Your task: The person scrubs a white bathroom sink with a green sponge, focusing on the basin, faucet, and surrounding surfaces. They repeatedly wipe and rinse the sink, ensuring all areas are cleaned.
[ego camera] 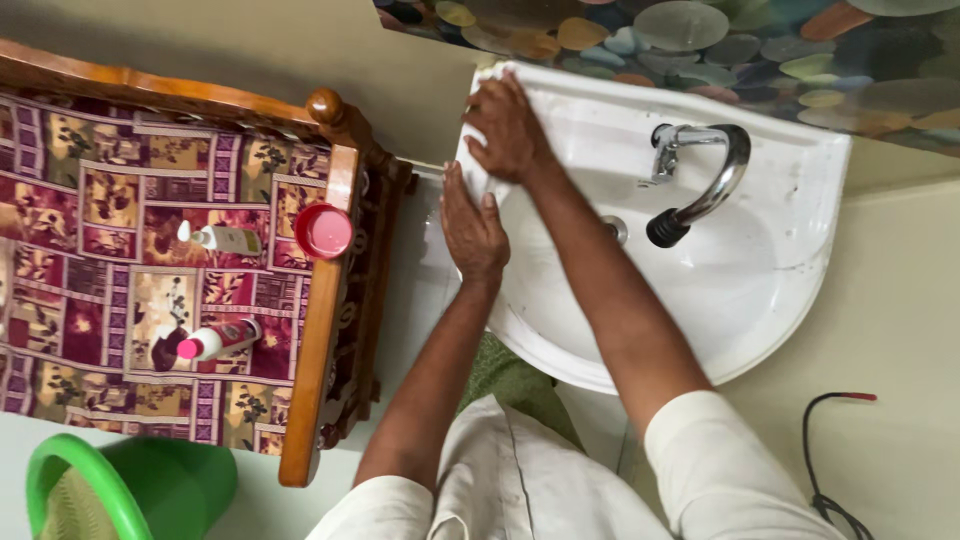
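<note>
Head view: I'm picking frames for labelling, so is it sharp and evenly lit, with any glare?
Head view: soft, even light; the hands, left and right, on the white sink rim look sharp; a small gleam on the chrome tap; the pebble-pattern wall above is darker; straight edges bend slightly near the borders.

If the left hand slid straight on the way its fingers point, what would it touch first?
Probably the right hand. The left hand lies flat on the white sink's rim, fingers pointing along it toward the wall, the right hand just ahead, though depth is unclear.
</note>
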